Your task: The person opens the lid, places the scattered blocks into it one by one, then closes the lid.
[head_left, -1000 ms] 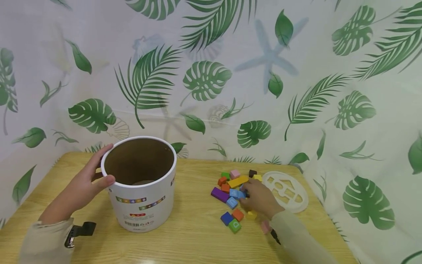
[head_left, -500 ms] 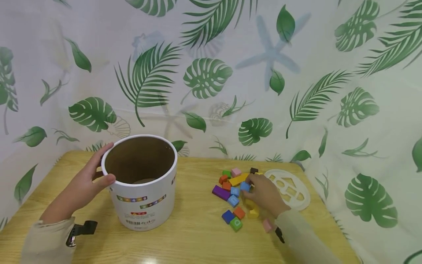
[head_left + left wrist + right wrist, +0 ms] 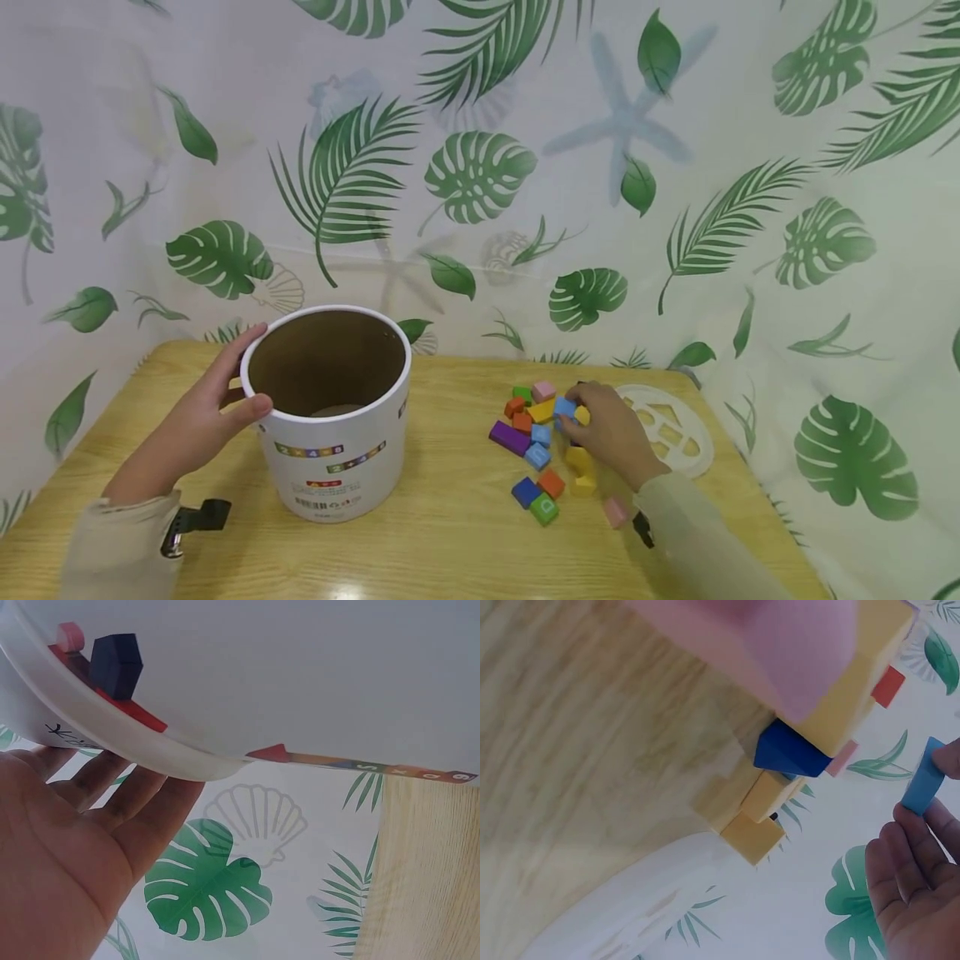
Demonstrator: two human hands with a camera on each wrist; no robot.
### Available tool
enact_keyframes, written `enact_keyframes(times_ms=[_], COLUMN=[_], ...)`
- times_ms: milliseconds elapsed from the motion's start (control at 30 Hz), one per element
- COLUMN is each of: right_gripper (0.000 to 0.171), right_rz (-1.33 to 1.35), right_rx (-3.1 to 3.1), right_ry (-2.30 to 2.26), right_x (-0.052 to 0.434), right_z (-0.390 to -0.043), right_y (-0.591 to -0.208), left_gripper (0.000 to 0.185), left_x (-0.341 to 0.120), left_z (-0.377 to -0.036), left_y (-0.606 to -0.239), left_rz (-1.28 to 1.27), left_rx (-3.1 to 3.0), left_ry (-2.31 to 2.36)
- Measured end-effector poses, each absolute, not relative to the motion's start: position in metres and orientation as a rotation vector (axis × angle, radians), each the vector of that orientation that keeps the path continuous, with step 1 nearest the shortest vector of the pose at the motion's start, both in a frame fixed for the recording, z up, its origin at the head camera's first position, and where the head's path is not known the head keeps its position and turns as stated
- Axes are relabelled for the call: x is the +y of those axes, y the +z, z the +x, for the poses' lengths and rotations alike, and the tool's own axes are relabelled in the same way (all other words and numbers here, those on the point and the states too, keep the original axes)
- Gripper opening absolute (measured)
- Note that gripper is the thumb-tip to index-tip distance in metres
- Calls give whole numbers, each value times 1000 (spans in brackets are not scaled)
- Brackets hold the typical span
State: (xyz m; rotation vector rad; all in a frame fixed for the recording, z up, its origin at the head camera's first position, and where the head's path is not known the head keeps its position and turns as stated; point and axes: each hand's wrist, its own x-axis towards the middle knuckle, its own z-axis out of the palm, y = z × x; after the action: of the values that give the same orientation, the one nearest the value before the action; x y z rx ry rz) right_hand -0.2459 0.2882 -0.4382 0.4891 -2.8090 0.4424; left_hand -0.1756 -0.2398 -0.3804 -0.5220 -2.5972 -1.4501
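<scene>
My left hand (image 3: 206, 423) holds a white bucket (image 3: 337, 467) by its upper left side, thumb at the front of the rim and fingers behind. In the left wrist view those fingers (image 3: 169, 814) lie along the outside, under the rim. The bucket stands upright, printed with colourful sums. On the right, my right hand (image 3: 611, 429) pinches a light-blue block (image 3: 924, 776) between thumb and fingertips, raised above the pile. Around and below it lie loose blocks: a purple one (image 3: 510, 437), a dark-blue one (image 3: 525, 492), a green one (image 3: 544, 508) and several yellow ones.
A white plate with cut-out shapes (image 3: 693, 433) lies right of the blocks, partly behind my right hand. A pink block (image 3: 616, 512) sits near my right wrist. The wooden table (image 3: 450, 533) ends at a leaf-patterned cloth (image 3: 480, 250) behind.
My right hand has drawn a light-blue block up out of the pile, uncovering yellow blocks beneath. My left hand keeps its place on the bucket. The head view has shifted slightly.
</scene>
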Motion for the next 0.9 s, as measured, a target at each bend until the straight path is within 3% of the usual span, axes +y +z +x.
enact_keyframes(times_ms=[433, 900], right_gripper=[32, 25], right_rz=[448, 543], right_rx=[-2683, -2492], right_ry=[581, 758], right_x=[282, 268], right_z=[-239, -234], right_y=[-422, -406], left_gripper=[88, 88], left_x=[-239, -240], left_z=[-178, -178], left_y=[-378, -379], left_rz=[-555, -549], left_rx=[-2590, -2582], left_ry=[-1453, -1451])
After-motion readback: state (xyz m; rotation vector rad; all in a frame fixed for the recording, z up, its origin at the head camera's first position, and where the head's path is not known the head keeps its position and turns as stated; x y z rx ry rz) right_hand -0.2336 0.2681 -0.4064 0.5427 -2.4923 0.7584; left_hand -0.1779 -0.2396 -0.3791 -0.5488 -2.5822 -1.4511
